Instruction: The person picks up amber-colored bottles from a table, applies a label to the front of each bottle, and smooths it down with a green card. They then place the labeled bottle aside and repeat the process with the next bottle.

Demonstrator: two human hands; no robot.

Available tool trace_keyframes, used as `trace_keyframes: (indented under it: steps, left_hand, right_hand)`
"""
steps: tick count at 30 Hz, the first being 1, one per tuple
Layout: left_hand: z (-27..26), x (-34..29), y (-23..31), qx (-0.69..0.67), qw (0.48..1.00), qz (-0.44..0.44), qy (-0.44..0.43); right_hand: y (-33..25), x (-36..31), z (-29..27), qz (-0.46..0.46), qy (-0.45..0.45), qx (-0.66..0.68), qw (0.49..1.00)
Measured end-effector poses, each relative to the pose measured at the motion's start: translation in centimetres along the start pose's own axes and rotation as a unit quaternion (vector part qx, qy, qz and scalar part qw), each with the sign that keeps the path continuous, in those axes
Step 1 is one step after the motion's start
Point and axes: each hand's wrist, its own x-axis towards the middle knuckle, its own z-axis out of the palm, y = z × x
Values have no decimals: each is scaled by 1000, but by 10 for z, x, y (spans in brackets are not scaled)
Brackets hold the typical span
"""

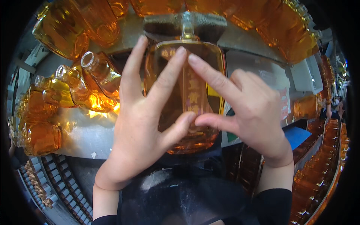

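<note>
A large flat amber bottle [176,86] lies before me, its clear glass neck pointing away. Gold lettering runs down its face on a narrow strip. Spread over the left part of the bottle is my left hand [140,97], its forefinger and thumb tips at the lettering. From the other side my right hand [251,101] meets it, forefinger and thumb stretched out, the other fingers curled. The fingertips of both hands nearly touch at the top and bottom of the strip. Neither hand is wrapped around the bottle.
Several open-necked amber bottles [101,73] lean together at the left. More large filled bottles [270,28] line the far edge of the grey table [88,137]. A crate of pale caps [67,183] stands at lower left. Rows of amber bottles [318,176] and a blue sheet [296,137] are at right.
</note>
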Motion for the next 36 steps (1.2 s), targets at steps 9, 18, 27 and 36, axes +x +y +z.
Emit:
trace_keyframes:
  steps: [9,18,27,36]
  left_hand:
    - [6,-3,-9,-58,998,-4,5]
    - [2,-3,-6,-84,996,-17,-16]
    - [4,-4,-6,-111,993,-29,-13]
    - [3,-3,-2,-149,988,-43,-23]
  right_hand:
    - [5,-6,6,13,-11,50,999]
    - [3,-5,3,14,-29,45,998]
    - [0,-6,3,19,-33,34,999]
    - [80,15,-2,179,86,424,883]
